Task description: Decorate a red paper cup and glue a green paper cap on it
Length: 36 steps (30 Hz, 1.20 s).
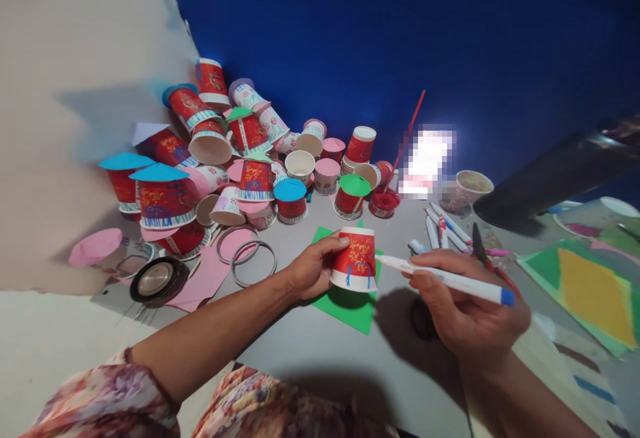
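Observation:
My left hand [317,268] is closed around the left side of a red paper cup [354,259], which stands upside down in its grip with the white rim at the bottom. Gold print and blue pen lines show on the cup's face. My right hand [465,305] pinches a white felt-tip pen [450,278] with a blue end. The pen's tip is at the cup's right side; I cannot tell whether it touches. Beneath the cup lies a green paper sheet [345,315] on the grey table.
Many decorated paper cups [210,118] are piled at the left back. Several markers [445,225], scissors [481,245] and a red pot [384,203] with a brush lie beyond my right hand. Grey rings [253,263] and a black tape roll [157,281] sit left; coloured sheets [590,291] lie right.

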{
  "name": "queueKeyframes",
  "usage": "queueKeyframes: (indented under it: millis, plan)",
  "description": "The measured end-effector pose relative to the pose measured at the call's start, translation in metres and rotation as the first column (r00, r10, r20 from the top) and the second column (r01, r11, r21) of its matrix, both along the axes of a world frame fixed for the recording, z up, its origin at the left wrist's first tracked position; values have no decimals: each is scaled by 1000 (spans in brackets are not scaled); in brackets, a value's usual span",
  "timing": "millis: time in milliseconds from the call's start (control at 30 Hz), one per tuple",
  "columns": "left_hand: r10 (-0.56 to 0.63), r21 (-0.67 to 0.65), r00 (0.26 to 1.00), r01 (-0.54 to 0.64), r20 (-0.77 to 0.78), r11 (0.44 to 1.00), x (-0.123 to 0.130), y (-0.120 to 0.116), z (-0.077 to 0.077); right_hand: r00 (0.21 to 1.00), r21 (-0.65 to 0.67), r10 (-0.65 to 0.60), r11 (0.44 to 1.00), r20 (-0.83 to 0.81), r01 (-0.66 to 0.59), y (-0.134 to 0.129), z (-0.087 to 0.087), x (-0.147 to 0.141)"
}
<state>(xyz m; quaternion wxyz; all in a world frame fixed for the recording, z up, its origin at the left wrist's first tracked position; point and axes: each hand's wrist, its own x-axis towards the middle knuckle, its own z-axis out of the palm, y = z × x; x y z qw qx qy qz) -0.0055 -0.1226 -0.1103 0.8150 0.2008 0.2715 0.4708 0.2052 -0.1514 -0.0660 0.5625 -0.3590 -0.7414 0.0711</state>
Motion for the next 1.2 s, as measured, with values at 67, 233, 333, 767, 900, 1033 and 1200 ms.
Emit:
queueKeyframes:
  millis: [67, 233, 333, 767, 900, 1033, 1200]
  plan:
    - [-4, 9, 1000, 4, 3, 1000, 1, 0, 0, 999, -6, 38, 999, 5, -38, 0, 1, 0]
    - [-5, 18, 1000, 5, -28, 1000, 2, -1, 1, 961, 46, 230, 970, 154, -240, 0, 6, -4]
    - [5, 17, 999, -4, -49, 1000, 3, -2, 1, 946, 48, 270, 958, 177, -282, 0, 8, -6]
    - [9, 43, 999, -7, -49, 999, 4, -3, 4, 968, 90, 148, 982, 205, -169, -2, 5, -6]
    - [11, 45, 998, -8, -57, 999, 4, -4, 3, 948, 94, 201, 969, 245, -230, -2, 9, -8]
    - [3, 60, 999, -1, -41, 998, 5, -4, 3, 952, 113, 160, 974, 262, -195, -1, 8, -8]
    - [16, 57, 999, -13, -37, 998, 6, -4, 2, 965, 96, 136, 982, 225, -161, -3, 5, -6]
